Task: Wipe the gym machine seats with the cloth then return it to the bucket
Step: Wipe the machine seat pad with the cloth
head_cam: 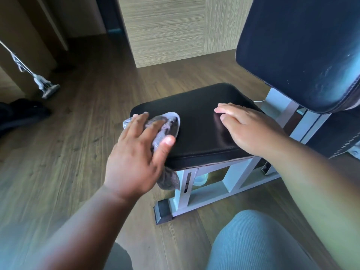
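Note:
A black padded gym seat point(198, 121) sits on a white metal frame point(204, 184) in the middle of the view. My left hand point(136, 151) presses a grey cloth point(167, 123) flat onto the seat's left edge with spread fingers; part of the cloth hangs down over the front corner. On the right half of the seat rests my right hand point(247, 127), palm down with straight fingers, holding nothing. A black back pad point(300, 45) rises at the upper right. No bucket is in view.
Wooden floor point(78, 133) surrounds the machine. A cable with a handle point(41, 82) hangs at the far left above a dark bundle point(21, 112) on the floor. A wood-panelled wall point(165, 30) stands behind. My knee point(259, 242) is at the bottom.

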`<state>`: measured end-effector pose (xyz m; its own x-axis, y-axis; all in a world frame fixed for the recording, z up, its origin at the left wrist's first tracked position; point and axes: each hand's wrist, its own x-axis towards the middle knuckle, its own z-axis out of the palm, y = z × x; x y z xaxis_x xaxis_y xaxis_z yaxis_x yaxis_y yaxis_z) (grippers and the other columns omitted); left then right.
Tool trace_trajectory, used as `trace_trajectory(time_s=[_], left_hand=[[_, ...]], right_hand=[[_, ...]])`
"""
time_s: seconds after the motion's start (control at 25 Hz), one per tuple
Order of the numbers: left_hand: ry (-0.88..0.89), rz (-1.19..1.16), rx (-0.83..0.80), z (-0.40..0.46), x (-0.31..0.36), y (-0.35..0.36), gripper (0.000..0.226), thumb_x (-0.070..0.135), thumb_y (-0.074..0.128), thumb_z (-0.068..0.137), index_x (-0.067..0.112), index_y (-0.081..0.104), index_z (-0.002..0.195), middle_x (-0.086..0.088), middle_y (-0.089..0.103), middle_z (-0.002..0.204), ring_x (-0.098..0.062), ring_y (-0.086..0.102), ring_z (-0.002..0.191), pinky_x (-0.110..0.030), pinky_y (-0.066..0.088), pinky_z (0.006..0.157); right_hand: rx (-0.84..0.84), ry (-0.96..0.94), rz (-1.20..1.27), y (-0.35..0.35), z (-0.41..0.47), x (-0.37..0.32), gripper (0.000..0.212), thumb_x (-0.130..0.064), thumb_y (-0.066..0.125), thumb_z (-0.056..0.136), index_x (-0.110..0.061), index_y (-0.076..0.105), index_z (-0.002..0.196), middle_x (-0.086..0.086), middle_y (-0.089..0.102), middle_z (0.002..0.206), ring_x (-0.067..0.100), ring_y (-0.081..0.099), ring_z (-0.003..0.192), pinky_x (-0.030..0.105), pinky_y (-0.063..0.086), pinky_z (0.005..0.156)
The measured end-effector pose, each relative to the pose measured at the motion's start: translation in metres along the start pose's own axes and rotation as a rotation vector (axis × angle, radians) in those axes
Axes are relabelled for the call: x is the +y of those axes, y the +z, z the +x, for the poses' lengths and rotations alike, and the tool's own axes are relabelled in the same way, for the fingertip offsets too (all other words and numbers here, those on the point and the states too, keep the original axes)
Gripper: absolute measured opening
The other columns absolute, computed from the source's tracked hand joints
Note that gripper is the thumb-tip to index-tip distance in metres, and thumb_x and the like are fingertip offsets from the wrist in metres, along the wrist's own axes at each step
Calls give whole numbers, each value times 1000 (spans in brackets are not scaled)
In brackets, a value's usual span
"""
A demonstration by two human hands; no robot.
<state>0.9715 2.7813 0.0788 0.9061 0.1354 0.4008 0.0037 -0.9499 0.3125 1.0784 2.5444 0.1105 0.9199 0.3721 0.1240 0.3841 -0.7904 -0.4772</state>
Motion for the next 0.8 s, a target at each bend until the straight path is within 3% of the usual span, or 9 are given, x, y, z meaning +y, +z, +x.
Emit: trace_trajectory(time_s=[0.08, 0.16, 0.32, 0.44, 0.56, 0.68, 0.76, 0.8], left_hand=[[-84, -135, -55, 11, -5, -1, 62, 59, 27, 98, 25, 41, 148, -5, 28, 160, -22, 14, 151, -35, 16, 119], [-143, -166, -112, 29, -9, -3, 52, 46, 37, 103, 23, 36, 150, -6, 21, 161, -23, 9, 151, -35, 12, 121], [-431, -251, -214, 81, -20, 0, 52, 42, 45, 102, 28, 33, 150, -12, 26, 153, -36, 36, 135, -35, 30, 104], [-358, -127, -296, 110, -30, 5, 48, 42, 42, 103, 20, 40, 146, -19, 37, 148, -41, 40, 131, -44, 37, 99], [-187, 3, -457, 134, -31, -3, 43, 42, 35, 106, 19, 43, 142, -8, 42, 146, -34, 42, 131, -38, 33, 101], [-166, -63, -651, 164, -25, -9, 44, 56, 35, 102, 28, 52, 131, 0, 58, 132, -23, 53, 118, -36, 39, 94], [-123, -106, -719, 184, -12, 1, 39, 55, 35, 102, 31, 54, 126, 1, 61, 124, -21, 57, 113, -30, 41, 81], [-82, -110, -741, 195, -1, 10, 36, 55, 35, 103, 31, 54, 122, 0, 61, 124, -21, 58, 112, -29, 42, 83]], right_hand=[[2, -29, -69, 2, 0, 0, 41, -39, 28, 103, -41, 45, 140, -29, 32, 153, -1, 26, 142, 26, 26, 104], [0, -39, -126, 3, 3, 0, 40, -41, 29, 102, -40, 43, 139, -27, 33, 152, 5, 31, 139, 30, 30, 98], [-32, -59, -162, 5, 13, 0, 27, -44, 32, 99, -38, 42, 124, -20, 46, 138, 16, 45, 121, 33, 33, 83], [-6, -85, -184, 6, 16, -1, 23, -43, 35, 98, -35, 43, 118, -17, 51, 132, 16, 47, 117, 33, 33, 82], [72, -82, -169, 8, 14, -4, 23, -41, 40, 96, -34, 49, 116, -18, 55, 124, 10, 47, 112, 28, 31, 80], [189, -87, -166, 14, 12, -5, 23, -40, 44, 92, -34, 55, 112, -21, 58, 116, 9, 48, 110, 26, 32, 79], [227, -87, -171, 16, 12, -4, 26, -39, 47, 91, -33, 59, 114, -20, 59, 118, 9, 48, 112, 26, 35, 82], [237, -89, -171, 16, 12, -3, 28, -39, 48, 91, -32, 60, 115, -19, 60, 119, 10, 49, 112, 27, 38, 84]])
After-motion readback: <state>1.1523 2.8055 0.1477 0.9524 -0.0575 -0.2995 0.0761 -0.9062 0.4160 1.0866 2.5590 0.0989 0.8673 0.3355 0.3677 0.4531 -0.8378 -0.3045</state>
